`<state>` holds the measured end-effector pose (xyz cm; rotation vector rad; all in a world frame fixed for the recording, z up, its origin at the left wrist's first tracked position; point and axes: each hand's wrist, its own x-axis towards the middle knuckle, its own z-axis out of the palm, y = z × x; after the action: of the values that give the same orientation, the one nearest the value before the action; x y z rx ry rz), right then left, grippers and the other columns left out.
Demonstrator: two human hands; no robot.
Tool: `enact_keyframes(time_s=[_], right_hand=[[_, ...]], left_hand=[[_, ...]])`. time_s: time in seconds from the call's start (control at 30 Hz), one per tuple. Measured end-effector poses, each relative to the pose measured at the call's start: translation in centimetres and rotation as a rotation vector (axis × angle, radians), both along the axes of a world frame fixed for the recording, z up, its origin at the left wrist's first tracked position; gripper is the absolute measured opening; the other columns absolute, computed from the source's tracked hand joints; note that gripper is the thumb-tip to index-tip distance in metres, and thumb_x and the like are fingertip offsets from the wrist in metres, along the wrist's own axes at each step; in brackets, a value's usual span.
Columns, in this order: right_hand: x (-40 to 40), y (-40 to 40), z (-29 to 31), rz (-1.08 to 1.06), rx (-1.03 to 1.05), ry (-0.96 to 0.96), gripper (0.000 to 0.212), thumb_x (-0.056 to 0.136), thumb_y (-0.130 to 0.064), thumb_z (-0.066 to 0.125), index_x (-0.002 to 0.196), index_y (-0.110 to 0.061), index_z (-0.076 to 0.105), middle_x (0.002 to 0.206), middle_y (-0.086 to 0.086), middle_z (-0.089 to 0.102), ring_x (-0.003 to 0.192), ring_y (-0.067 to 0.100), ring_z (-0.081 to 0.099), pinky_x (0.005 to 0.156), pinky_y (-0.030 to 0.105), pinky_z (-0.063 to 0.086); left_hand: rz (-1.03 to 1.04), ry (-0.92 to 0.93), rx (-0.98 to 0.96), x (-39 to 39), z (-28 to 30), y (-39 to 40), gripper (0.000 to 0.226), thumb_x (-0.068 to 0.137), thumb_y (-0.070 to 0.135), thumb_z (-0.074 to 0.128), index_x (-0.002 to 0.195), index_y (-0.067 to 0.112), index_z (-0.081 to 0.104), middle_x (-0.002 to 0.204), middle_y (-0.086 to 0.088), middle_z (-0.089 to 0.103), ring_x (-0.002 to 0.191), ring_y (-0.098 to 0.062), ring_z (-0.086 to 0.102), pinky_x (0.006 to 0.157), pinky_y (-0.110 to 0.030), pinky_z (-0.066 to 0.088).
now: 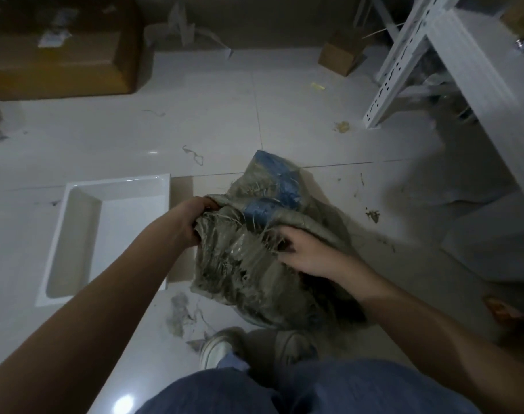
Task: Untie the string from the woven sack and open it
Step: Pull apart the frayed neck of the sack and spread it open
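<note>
A dirty grey-green woven sack (249,270) with blue patches stands crumpled on the tiled floor in front of my feet. Its top edge is frayed, with loose pale fibres sticking out. My left hand (192,219) grips the sack's top rim on the left side. My right hand (299,252) clutches the frayed fabric on the right side, fingers curled into a fold. I cannot make out a string among the fibres at the mouth. A loose piece of string (193,155) lies on the floor beyond the sack.
A white rectangular tray (75,234) lies on the floor to the left, with brown cardboard (181,189) beside it. A cardboard box (60,64) stands at the far left, a small box (340,55) farther back. A white metal shelf rack (452,55) rises at the right. Debris (180,312) litters the tiles.
</note>
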<state>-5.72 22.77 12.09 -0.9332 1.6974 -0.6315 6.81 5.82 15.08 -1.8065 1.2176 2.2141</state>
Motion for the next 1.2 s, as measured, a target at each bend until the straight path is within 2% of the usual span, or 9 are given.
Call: enact_keyframes(time_s=[0.1,0.23,0.4,0.6,0.7,0.8,0.93,1.03,1.2], right_hand=[[1.2,-0.2,-0.5,0.36,-0.002,0.195,0.053,0.081,-0.018,0.068,0.13,-0.011,0.05,0.129,0.004,0.053,0.114,0.014,0.052,0.104,0.024,0.038],[3.1,0.4,-2.2,0.68,0.189,0.309,0.053,0.086,-0.031,0.062,0.133,-0.01,0.049,0.138,0.013,0.05,0.125,0.029,0.049,0.107,0.039,0.038],[1.6,2.7,1.6,0.506,-0.003,0.36,0.023,0.079,-0.041,0.065,0.082,-0.018,0.067,0.074,-0.001,0.064,0.065,0.011,0.056,0.063,0.022,0.044],[-2.4,4.0,7.6,0.301,-0.295,0.492,0.028,0.065,-0.062,0.064,0.056,-0.038,0.052,0.057,-0.017,0.06,0.057,0.0,0.058,0.056,0.025,0.049],[-3.2,2.9,9.0,0.406,-0.626,0.72,0.04,0.071,-0.054,0.066,0.05,-0.026,0.046,0.05,-0.012,0.044,0.045,0.009,0.048,0.043,0.029,0.044],[-3.1,2.2,9.0,0.523,-0.847,0.854,0.047,0.078,-0.051,0.063,0.054,-0.013,0.051,0.049,0.0,0.044,0.042,0.016,0.046,0.038,0.024,0.036],[-3.7,3.0,8.9,0.675,-0.977,1.056,0.033,0.084,-0.035,0.062,0.063,-0.011,0.053,0.057,0.004,0.049,0.047,0.018,0.045,0.038,0.025,0.028],[-5.5,4.4,9.4,0.748,-0.819,1.126,0.038,0.079,-0.047,0.065,0.069,-0.012,0.056,0.063,0.002,0.049,0.049,0.016,0.044,0.04,0.023,0.024],[-7.8,6.1,8.7,0.798,-0.56,1.089,0.063,0.071,-0.055,0.06,0.112,-0.007,0.062,0.094,0.004,0.06,0.076,0.015,0.057,0.05,0.021,0.044]], left_hand=[[-0.052,0.01,0.017,-1.0,0.6,1.1,0.029,0.096,0.009,0.038,0.07,0.002,0.051,0.032,-0.007,0.056,0.026,-0.013,0.055,0.029,-0.015,0.043],[-0.04,0.019,-0.069,-1.6,1.2,1.1,0.029,0.096,0.01,0.038,0.071,0.004,0.052,0.032,-0.004,0.057,0.026,-0.013,0.055,0.032,-0.015,0.045],[0.076,-0.142,-0.354,0.2,1.3,-2.1,0.009,0.09,0.005,0.052,0.086,-0.003,0.056,0.054,-0.014,0.06,0.046,-0.025,0.058,0.033,-0.021,0.046],[-0.692,-0.513,-0.865,2.4,2.1,-4.1,0.015,0.087,0.008,0.056,0.099,-0.001,0.056,0.101,-0.024,0.059,0.092,-0.038,0.057,0.083,-0.038,0.05],[-0.943,-0.066,-1.414,0.6,5.6,0.3,0.037,0.079,0.017,0.067,0.114,0.012,0.056,0.113,-0.005,0.055,0.106,-0.02,0.051,0.088,-0.019,0.038],[-1.224,0.294,-1.037,-1.7,6.6,4.3,0.018,0.086,0.015,0.063,0.104,0.016,0.061,0.097,0.005,0.06,0.092,-0.008,0.056,0.084,-0.02,0.044],[-1.276,0.141,-0.291,-2.2,6.1,6.3,0.051,0.093,0.051,0.033,0.135,0.027,0.048,0.127,0.014,0.053,0.113,-0.001,0.045,0.101,-0.019,0.03],[-1.261,0.067,-0.284,0.0,4.4,4.9,0.063,0.085,0.065,0.03,0.14,0.034,0.039,0.123,0.024,0.043,0.111,0.002,0.035,0.091,-0.008,0.03],[-1.595,0.008,-0.523,4.1,1.5,3.0,0.105,0.046,0.094,0.04,0.133,0.037,0.045,0.139,0.009,0.05,0.12,-0.008,0.048,0.107,-0.035,0.04]])
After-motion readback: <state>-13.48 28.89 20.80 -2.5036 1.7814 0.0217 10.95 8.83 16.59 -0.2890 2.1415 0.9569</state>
